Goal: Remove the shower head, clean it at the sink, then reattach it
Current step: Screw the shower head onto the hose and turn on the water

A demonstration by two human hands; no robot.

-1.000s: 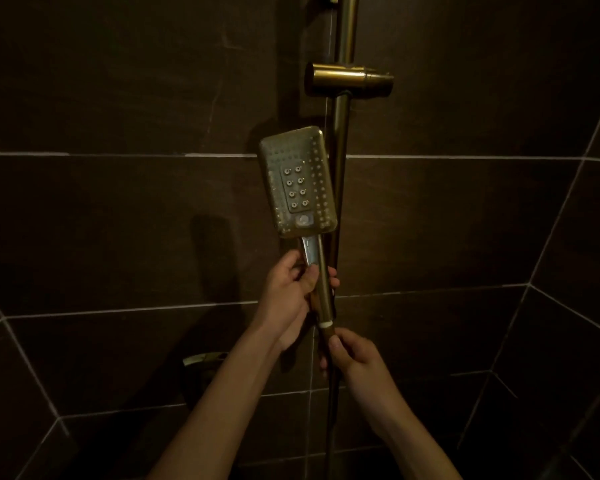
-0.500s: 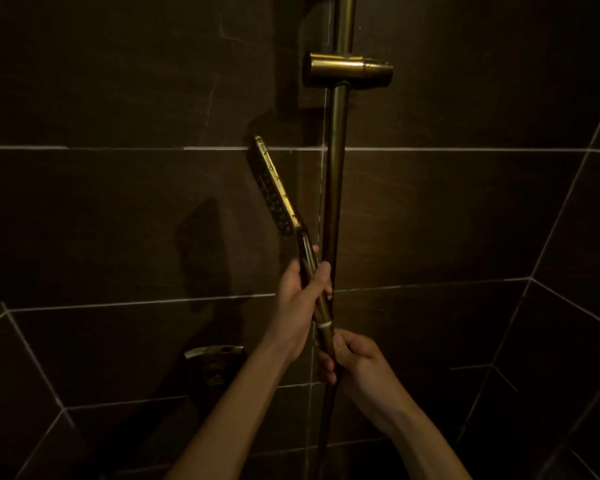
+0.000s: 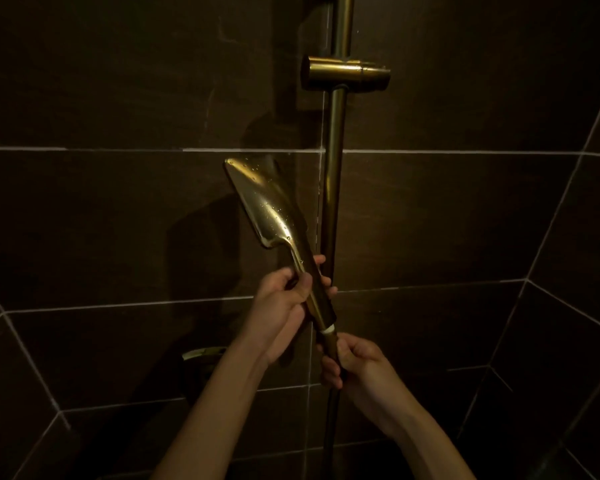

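At frame centre, the left hand (image 3: 284, 306) grips the wet brass shower head (image 3: 274, 216) by its handle; the right hand (image 3: 355, 363) pinches the hose nut (image 3: 330, 342). Water droplets could let either grip slip mid-twist.

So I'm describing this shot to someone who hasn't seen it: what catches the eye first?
The wet brass shower head, back side to the camera, tilted up-left at centre. The left hand grips its handle, while the right hand holds the hose fitting just below. Behind, the empty holder sits high on the rail.
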